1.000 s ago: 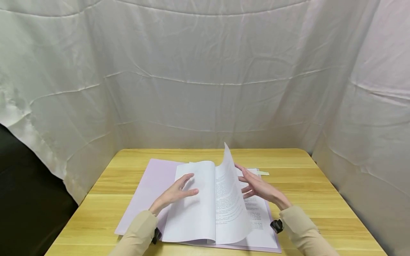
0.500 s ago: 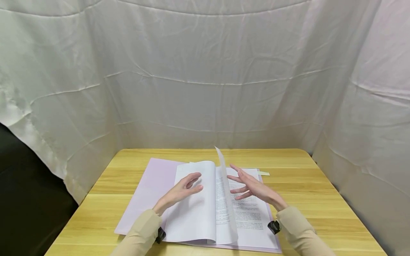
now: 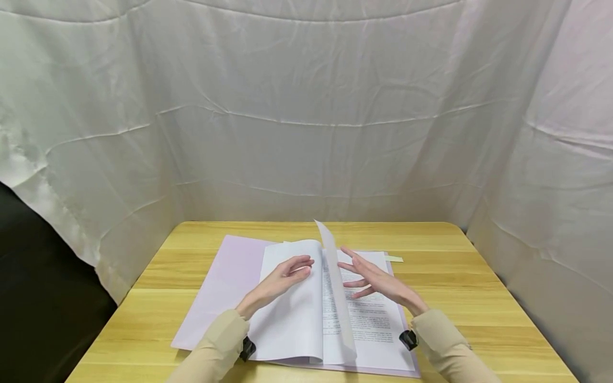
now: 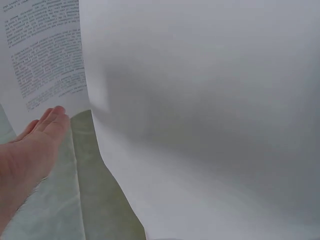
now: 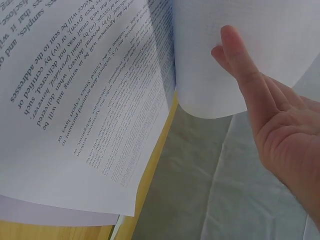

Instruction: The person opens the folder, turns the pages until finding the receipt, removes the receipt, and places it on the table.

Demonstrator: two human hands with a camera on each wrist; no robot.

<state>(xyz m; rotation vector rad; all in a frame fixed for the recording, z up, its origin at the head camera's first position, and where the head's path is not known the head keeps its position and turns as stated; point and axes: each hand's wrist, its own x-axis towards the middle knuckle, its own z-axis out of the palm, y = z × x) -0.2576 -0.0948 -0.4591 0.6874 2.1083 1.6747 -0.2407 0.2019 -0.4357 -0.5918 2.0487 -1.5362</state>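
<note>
A lilac folder [image 3: 237,276] lies open with a stack of printed papers in it. The turned pages on the left show a blank white side [image 3: 282,332], and a printed page [image 3: 375,324] faces up on the right. Between my hands a single sheet [image 3: 341,298] stands nearly upright, slightly curved. My left hand [image 3: 280,279] is over the blank page, left of that sheet, its fingers extended and holding nothing. On the sheet's right side is my right hand [image 3: 380,279], fingers straight and spread; its fingertips [image 5: 231,42] are at the paper, though contact is unclear.
A pale yellow tab [image 3: 394,259] sticks out at the papers' upper right. The folder rests on a wooden table [image 3: 460,276]. Grey-white cloth [image 3: 306,159] hangs behind and at the sides, and something black [image 3: 43,298] is at the left.
The raised sheet has swung leftward from its right-leaning curve to nearly upright. My right hand has shifted left along with it. My left hand has moved right, toward the sheet.
</note>
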